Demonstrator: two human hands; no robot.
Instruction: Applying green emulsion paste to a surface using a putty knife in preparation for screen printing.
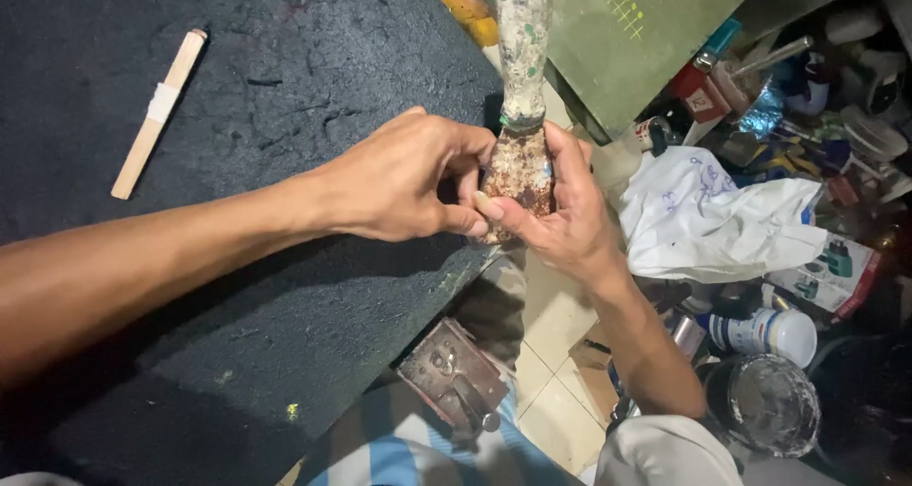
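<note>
- Far left, a wooden stick [158,113] with a white band round its middle lies on the dark counter [285,258], well apart from your hands.
- Your left hand [394,177] comes in over the counter, its grip pinched shut on the left edge of the rusty metal end [520,168] of the tool.
- That tool [523,39] stands about upright at the counter's edge, between your two hands. Its long handle is caked in pale paint with green flecks. I'd guess it's stiff and fairly heavy, and the crusty rust won't be slippery but may flake or scratch you. The rusty part, right where you've got it, looks like the steadiest place to hold.
- Your right hand [565,215] wraps the rusty end from the right, thumb pressed across its lower front.
- Below, a rusty flat metal piece [451,377] sits by your lap.
- Right of the hands, a crumpled white cloth [708,215], then a white bottle [765,332] with a dark label, a small white-and-red box [836,272], and a round tin [760,402] with grey residue.
</note>
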